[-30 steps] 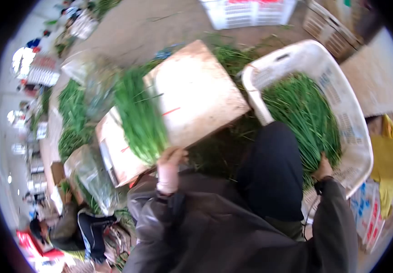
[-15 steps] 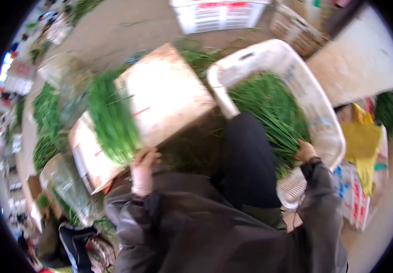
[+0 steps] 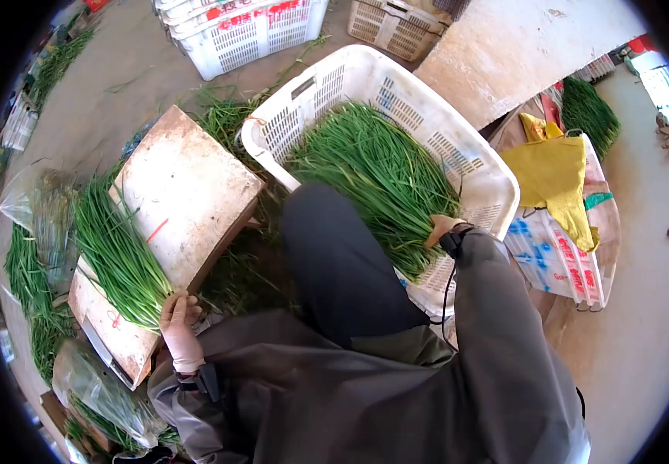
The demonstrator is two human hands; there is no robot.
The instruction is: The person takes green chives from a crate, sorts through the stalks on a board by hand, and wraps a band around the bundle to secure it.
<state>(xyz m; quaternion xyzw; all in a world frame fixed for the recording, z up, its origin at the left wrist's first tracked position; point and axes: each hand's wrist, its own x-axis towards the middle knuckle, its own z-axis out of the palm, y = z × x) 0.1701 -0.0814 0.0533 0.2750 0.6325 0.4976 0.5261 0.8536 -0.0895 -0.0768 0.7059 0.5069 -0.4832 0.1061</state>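
A bunch of green chives [image 3: 121, 255] lies across a worn white board [image 3: 187, 182], its pale stalk ends toward me. My left hand [image 3: 181, 325] is at those ends, its fingers loosely bent and a little apart, touching the stalks without wrapping round them. On my right, a white plastic basket [image 3: 497, 158] holds a large heap of chives [image 3: 373, 170]. My right hand [image 3: 444, 229] is inside the basket's near right end, closed on the stalk ends of this heap; some of its fingers are hidden among the chives.
A knife [image 3: 106, 354] lies along the board's near left edge. Plastic bags [image 3: 98, 387] and more greens [image 3: 32, 301] are on the left. Stacked white crates [image 3: 245, 35] stand ahead. A yellow cloth [image 3: 547, 174] lies over a printed sack [image 3: 559, 259] at right, beside a large pale board [image 3: 520, 54].
My view has swung to the right, so the board and basket appear further left. My left hand stays by the bunch's stalk ends, and my right hand stays on the chives in the basket.
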